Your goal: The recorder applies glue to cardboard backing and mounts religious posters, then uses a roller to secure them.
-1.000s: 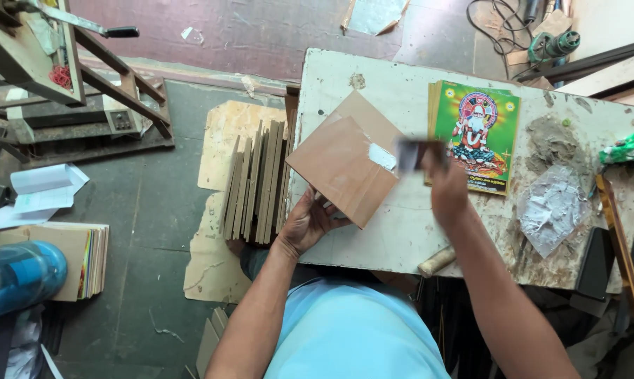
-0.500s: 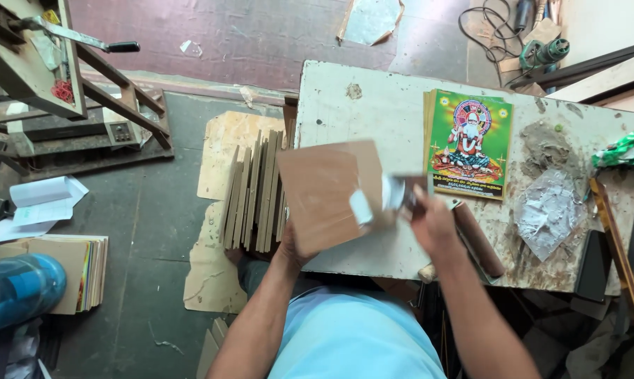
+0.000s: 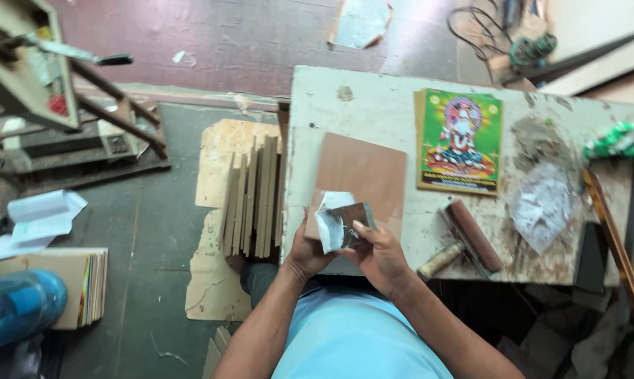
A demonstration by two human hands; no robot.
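The brown board (image 3: 362,172) lies flat at the near left of a white worktable (image 3: 373,105), its near edge under the person's hands, and on it both hands work a small dark sheet with a curled white backing (image 3: 339,223). The tabletop is chipped and blotched with dried paste, thickest toward the right. The room's floor shows a reddish stretch (image 3: 247,35) at the top and a dark grey mat (image 3: 156,231) on the left, where pale board offcuts (image 3: 222,161) lie flat. A stack of thin boards on edge (image 3: 254,196) leans against the table's left side. A metal cutting machine with a long lever (image 3: 43,84) fills the upper left corner. Lower left sit a pile of boards (image 3: 71,284), loose white paper (image 3: 40,214) and a blue bottle (image 3: 15,309). On the table, a colourful picture print (image 3: 461,140) lies right of the brown board, a roller with a wooden handle (image 3: 464,242) near the front edge, crumpled clear plastic (image 3: 541,203) further right, gilt frame moulding (image 3: 611,231) at the right edge and a green cloth (image 3: 618,140) above it. The left hand (image 3: 310,253) pinches the sheet's lower left, fingers closed on it; the right hand (image 3: 380,253) grips its right side, thumb pressed on top.
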